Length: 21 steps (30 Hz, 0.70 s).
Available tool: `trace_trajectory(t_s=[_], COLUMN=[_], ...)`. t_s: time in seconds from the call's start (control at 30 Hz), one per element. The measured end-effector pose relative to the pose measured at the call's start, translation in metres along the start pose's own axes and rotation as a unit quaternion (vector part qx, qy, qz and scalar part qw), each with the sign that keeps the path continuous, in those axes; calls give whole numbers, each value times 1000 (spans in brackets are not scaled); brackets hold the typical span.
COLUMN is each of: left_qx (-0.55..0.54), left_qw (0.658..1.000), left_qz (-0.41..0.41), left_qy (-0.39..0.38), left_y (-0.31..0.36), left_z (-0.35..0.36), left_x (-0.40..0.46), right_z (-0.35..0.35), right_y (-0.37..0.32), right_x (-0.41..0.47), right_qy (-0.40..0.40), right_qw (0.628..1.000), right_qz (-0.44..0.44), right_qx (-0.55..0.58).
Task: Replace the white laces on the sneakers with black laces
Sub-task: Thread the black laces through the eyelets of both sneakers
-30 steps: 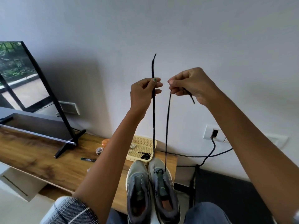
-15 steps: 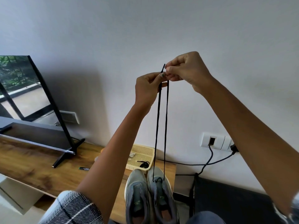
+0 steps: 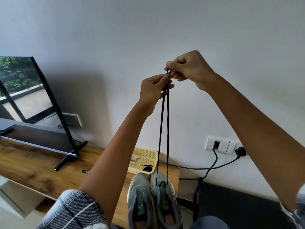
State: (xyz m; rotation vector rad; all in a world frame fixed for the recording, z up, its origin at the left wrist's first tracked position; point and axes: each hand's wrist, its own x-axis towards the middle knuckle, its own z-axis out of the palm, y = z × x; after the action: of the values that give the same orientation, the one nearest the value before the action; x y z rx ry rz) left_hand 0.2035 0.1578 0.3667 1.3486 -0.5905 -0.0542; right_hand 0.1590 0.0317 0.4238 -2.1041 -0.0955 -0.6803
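Both hands raised, centre frame: left hand [image 3: 152, 90] and right hand [image 3: 189, 69] pinch both ends of black lace [image 3: 168, 129] together. Strands hang to right sneaker [image 3: 165, 200], bottom centre, on surface [image 3: 33, 169].

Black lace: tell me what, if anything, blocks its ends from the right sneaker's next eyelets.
Nothing visible does. Both hands pinch the black lace ends high above the right sneaker, whose upper eyelets show no lace.
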Motion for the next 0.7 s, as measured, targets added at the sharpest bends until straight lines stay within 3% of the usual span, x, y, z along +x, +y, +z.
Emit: trace_trajectory(t_s=[0.17, 0.33, 0.47, 0.7], left_qx=[2, -13, -20, 4], left_qw=[1000, 999, 998, 998], left_qz=[2, -3, 0, 16], left_qy=[23, 43, 53, 60], left_y=[-2, -3, -5, -5], left_z=[-5, -12, -13, -19], left_x=[3, 6, 9, 20], right_z=[4, 57, 126, 209], right_y=[17, 95, 167, 255], right_x=[-12, -75, -153, -241], right_qy=[75, 150, 29, -149], right_qw=[993, 976, 987, 947], right_qz=[53, 120, 149, 199], right_qx=[80, 102, -54, -202])
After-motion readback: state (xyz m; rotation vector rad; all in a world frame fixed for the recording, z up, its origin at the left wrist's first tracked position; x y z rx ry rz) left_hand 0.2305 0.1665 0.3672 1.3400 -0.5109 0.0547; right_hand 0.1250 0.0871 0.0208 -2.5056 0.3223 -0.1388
